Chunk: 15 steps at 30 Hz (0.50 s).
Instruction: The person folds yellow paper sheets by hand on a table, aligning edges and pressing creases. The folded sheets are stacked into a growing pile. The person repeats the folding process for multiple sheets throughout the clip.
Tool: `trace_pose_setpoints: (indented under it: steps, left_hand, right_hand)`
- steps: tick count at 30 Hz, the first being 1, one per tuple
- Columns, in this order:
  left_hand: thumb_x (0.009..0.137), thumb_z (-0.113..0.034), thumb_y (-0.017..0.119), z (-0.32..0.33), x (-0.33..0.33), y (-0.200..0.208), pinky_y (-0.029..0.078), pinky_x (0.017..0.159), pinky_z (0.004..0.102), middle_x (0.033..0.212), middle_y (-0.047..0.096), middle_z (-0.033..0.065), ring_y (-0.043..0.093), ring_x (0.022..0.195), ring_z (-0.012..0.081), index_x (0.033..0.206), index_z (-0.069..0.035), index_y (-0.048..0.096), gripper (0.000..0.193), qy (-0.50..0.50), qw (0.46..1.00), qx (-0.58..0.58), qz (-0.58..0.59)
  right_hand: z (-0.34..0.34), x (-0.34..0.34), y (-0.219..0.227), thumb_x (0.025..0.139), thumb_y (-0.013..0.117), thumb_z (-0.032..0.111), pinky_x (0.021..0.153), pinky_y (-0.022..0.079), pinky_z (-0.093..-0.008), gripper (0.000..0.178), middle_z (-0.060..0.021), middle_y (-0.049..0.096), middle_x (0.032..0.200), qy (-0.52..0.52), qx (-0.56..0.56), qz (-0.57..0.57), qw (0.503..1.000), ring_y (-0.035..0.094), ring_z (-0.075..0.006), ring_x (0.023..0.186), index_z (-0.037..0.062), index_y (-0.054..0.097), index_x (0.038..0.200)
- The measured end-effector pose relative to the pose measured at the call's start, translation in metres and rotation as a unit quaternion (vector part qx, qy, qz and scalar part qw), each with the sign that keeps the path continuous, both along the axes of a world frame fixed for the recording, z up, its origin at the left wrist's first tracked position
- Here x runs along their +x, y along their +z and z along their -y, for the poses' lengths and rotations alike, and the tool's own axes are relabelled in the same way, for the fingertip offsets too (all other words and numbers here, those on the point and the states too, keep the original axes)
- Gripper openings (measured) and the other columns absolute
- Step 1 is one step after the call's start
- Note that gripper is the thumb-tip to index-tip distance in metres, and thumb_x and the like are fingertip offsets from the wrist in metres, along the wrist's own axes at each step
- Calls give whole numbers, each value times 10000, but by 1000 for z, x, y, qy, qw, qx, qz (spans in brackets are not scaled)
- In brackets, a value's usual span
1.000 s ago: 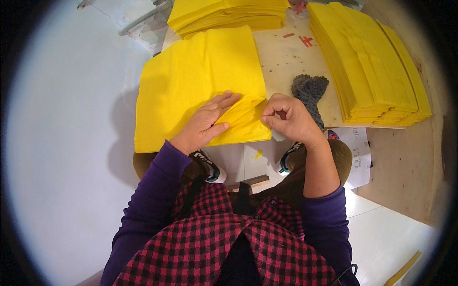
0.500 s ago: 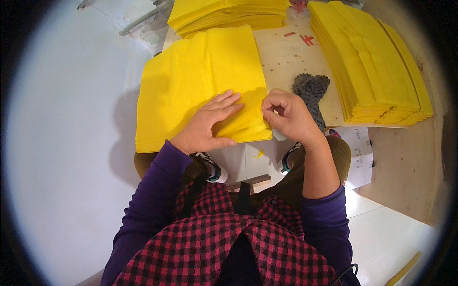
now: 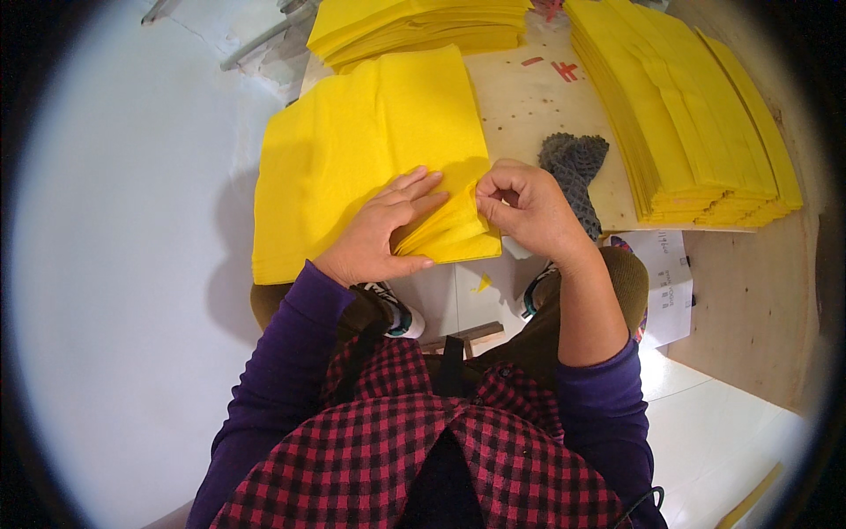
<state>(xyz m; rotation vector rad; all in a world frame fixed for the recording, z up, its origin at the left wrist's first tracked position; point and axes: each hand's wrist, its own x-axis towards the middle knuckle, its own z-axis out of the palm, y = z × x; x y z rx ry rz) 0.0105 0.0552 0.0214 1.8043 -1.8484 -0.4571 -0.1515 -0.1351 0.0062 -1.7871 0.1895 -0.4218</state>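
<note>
A stack of yellow felt-like sheets [image 3: 352, 132] lies at the near end of a wooden table, over my knees. My left hand [image 3: 383, 225] rests on the top sheet near its front edge, fingers spread. At the right edge of the stack, my right hand [image 3: 529, 207] pinches the rim of the top sheet between thumb and forefinger. Between the two hands the cloth is drawn up in folds. How many layers the pinch takes in cannot be made out.
Another yellow stack [image 3: 423, 31] lies farther back. Several thick yellow bundles [image 3: 670, 115] fill the table's right side. A dark grey crumpled knit cloth [image 3: 575, 172] lies beside my right hand. Red strips [image 3: 564, 70] are on the wooden tabletop [image 3: 511, 110]. Printed paper [image 3: 668, 291] hangs below.
My right hand has shifted slightly left with the pinched sheet edge, and the cloth between my hands has bunched into more folds. My left hand stays in place.
</note>
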Motion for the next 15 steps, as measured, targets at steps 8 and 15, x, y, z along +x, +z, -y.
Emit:
trace_pose_setpoints:
  steps: [8,15]
  left_hand:
    - [703,-345,776,0,1,0,254,1145,444,1497,375,196,290,1415,383,1382,-37,481,802,-2,1000,12,5]
    - [722,-413,763,1,1,1,253,1144,442,1498,374,196,291,1415,378,1383,-27,477,817,-5,1000,16,14]
  right_hand:
    - [2,-3,1,782,671,59,643,472,-298,88,-101,596,733,3,-16,-3,1000,581,-181,673,-24,641,782]
    - [2,-5,0,766,672,54,634,471,-301,87,-101,595,721,6,-20,3,1000,580,-183,665,-27,643,776]
